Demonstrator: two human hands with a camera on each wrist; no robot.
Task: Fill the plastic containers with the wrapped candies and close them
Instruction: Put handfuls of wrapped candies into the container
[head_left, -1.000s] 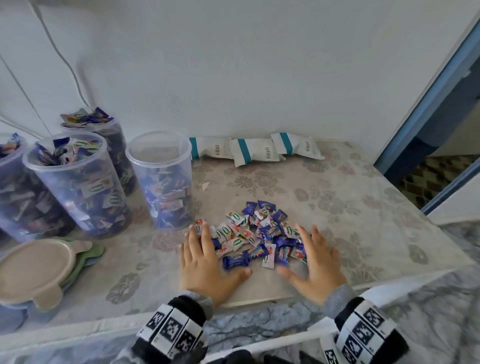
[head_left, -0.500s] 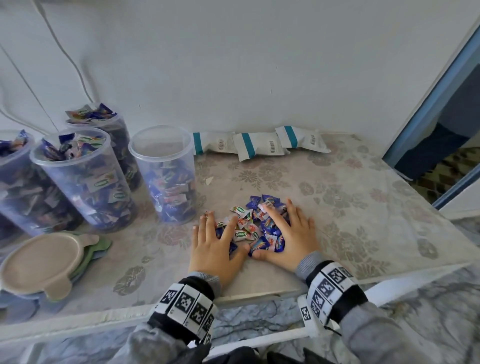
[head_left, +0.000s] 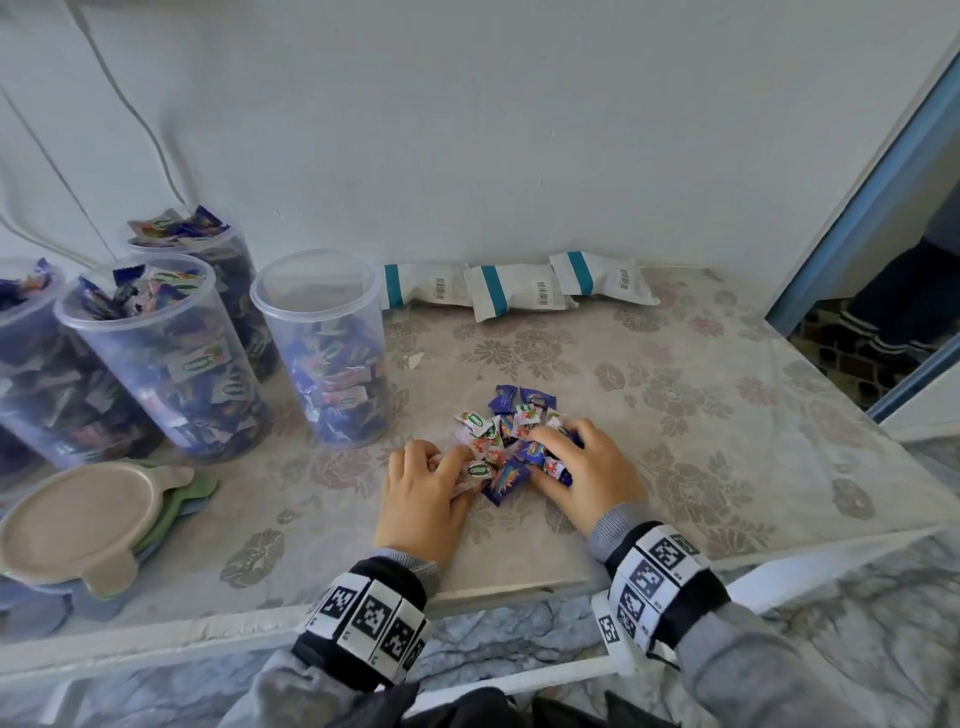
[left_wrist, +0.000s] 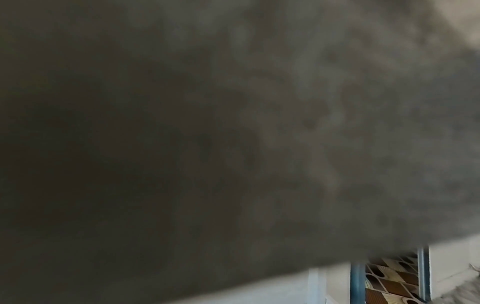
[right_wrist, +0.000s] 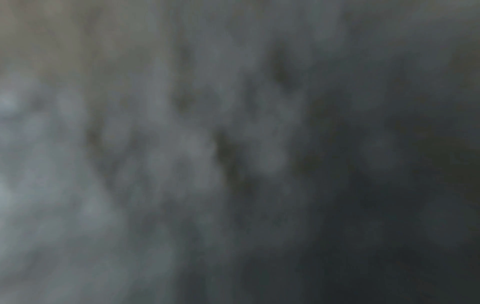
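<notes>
A small heap of wrapped candies, blue and white, lies on the flowered tabletop in the head view. My left hand curls round candies at the heap's left side. My right hand curls round candies at its right side. Just left of the heap stands an open clear container, roughly half full. Three more open containers, heaped full, stand further left, the nearest beside it. Both wrist views are dark and blurred and show no fingers.
A stack of round lids lies at the front left. Three white packets with teal stripes lie against the back wall. The table's front edge runs under my wrists. A blue door frame stands at the right.
Both hands have drawn together, raking the spread candies into a tight heap, and their fingers have gone from flat to curled round the candies.
</notes>
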